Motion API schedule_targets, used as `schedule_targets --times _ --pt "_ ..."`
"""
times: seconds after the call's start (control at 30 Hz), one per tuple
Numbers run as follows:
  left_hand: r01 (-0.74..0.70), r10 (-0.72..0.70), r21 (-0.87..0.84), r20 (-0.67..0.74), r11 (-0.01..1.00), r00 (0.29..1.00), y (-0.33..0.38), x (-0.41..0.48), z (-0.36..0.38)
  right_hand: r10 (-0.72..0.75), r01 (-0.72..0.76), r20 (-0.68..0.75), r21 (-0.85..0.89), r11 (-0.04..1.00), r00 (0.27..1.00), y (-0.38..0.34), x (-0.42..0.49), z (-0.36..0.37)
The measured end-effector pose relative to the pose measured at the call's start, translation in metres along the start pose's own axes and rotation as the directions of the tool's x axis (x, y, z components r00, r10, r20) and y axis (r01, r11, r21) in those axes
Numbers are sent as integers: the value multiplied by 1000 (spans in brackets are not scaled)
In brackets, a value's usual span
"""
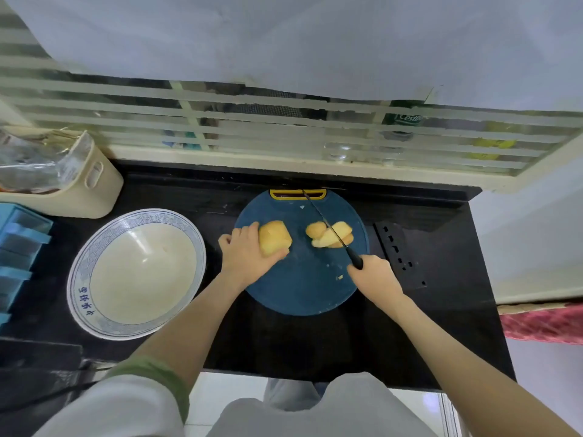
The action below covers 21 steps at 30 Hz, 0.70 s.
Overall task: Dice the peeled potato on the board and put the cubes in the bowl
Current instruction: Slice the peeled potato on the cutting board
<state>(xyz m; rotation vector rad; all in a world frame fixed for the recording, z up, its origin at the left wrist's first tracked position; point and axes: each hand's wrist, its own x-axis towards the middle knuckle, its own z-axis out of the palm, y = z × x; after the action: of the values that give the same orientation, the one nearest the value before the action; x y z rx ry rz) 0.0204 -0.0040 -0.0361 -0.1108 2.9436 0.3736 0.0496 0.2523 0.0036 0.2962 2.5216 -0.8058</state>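
Touching left fingers (248, 232): potato half (275, 238).

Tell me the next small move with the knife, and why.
Probably press the knife down through the slices: the right hand holds the blade across them, they are not cubes yet, and the bowl holds nothing.

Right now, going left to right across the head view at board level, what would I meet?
Blue rack → bowl → left hand → potato chunk it holds → cut potato slices → right hand gripping the knife → black perforated strip.
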Motion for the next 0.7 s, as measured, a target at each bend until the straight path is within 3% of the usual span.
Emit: schedule_targets --times 0.1,0.3,0.47,0.7 --pt "-34 31 60 47 998 998 -3 -3 7 20 -20 1 64 998 1000 -9 1 8" --pt "-216 203 192 83 957 976 -7 6 2 150 -183 111 426 886 982 -23 1 24" --pt "-197 195 106 29 975 980 -9 1 7 154 -216 182 399 891 971 -36 0 46" --pt "-179 174 159 45 971 984 -13 5 7 176 -230 184 339 912 967 -38 2 68"
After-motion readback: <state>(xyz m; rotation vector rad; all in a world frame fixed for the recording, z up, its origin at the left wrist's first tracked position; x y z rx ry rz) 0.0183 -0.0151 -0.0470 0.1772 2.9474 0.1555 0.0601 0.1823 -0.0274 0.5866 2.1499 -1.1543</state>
